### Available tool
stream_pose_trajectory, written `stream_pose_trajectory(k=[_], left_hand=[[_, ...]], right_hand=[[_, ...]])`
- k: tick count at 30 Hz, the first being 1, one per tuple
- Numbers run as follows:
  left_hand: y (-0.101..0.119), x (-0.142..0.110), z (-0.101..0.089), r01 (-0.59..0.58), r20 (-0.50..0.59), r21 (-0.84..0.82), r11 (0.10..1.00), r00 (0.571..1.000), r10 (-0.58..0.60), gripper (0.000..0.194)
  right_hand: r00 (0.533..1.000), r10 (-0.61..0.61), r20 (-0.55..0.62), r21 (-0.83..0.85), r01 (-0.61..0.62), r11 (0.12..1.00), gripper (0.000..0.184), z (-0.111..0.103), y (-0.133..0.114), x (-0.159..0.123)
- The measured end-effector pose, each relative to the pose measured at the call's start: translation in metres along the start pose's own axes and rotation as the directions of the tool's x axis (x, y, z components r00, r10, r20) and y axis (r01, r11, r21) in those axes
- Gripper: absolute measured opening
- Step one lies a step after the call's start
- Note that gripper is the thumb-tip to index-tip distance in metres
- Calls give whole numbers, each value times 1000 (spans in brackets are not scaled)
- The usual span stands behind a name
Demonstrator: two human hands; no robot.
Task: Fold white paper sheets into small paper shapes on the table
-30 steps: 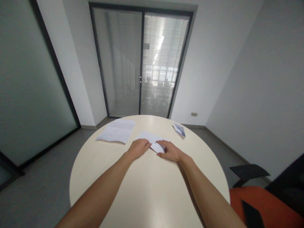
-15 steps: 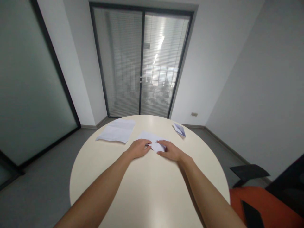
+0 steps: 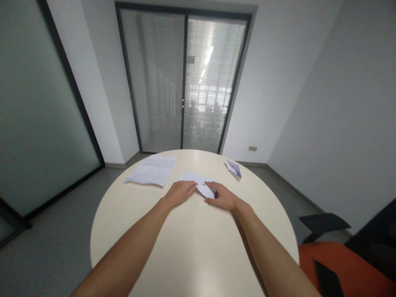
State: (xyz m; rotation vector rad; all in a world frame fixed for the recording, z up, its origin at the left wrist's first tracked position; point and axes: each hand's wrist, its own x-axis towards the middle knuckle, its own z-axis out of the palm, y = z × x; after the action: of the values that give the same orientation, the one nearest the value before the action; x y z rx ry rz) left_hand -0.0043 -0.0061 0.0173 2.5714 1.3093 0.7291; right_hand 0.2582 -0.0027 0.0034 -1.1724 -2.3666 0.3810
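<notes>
A folded white sheet of paper [image 3: 205, 190] lies on the round table, its near part creased to a point between my hands. My left hand [image 3: 181, 192] grips its left side, thumb and fingers brought together at the edge. At the right side, my right hand [image 3: 223, 195] holds the paper with fingers curled over it and thumb at the near edge. Both hands rest low over the tabletop, and they hide parts of the sheet's sides.
A larger creased white sheet [image 3: 152, 170] lies at the table's far left. Near the far right edge is a small folded paper piece [image 3: 233, 168]. The cream round table [image 3: 192, 243] fills the front. An orange chair [image 3: 349, 268] with black armrests stands at the right.
My left thumb has closed up against its fingers at the paper. The near flap of the paper sits slightly differently. My right hand has hardly moved.
</notes>
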Motion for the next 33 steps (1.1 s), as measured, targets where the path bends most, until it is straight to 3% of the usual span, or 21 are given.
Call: stream_pose_trajectory(k=[12, 17, 21, 25, 27, 30, 33], left_hand=[[5, 2, -2, 62, -16, 106, 992, 998, -61, 37], [5, 4, -1, 143, -65, 136, 980, 989, -136, 35], [4, 5, 0, 199, -107, 116, 973, 977, -187, 34], [1, 7, 3, 240, -180, 14, 971, 956, -233, 35], [-1, 9, 3, 228, -252, -86, 970, 937, -243, 34], [-5, 13, 3, 179, -372, -261, 949, 888, -269, 31], [-8, 19, 1, 163, -450, -397, 903, 823, -347, 35]], right_hand=[[992, 121, 31, 124, -124, 985, 66, -15, -23, -2], [988, 154, -8, 166, -151, 975, 61, -18, -24, -4], [971, 209, -117, 164, -189, 968, 71, -11, -8, -4], [940, 292, -179, 169, -263, 950, 74, -2, 13, -2], [928, 299, -223, 237, -245, 940, 66, 0, 19, -1], [923, 288, -256, 431, -158, 888, 53, 1, 22, 2], [916, 313, -251, 584, -114, 804, 56, 0, 19, 5]])
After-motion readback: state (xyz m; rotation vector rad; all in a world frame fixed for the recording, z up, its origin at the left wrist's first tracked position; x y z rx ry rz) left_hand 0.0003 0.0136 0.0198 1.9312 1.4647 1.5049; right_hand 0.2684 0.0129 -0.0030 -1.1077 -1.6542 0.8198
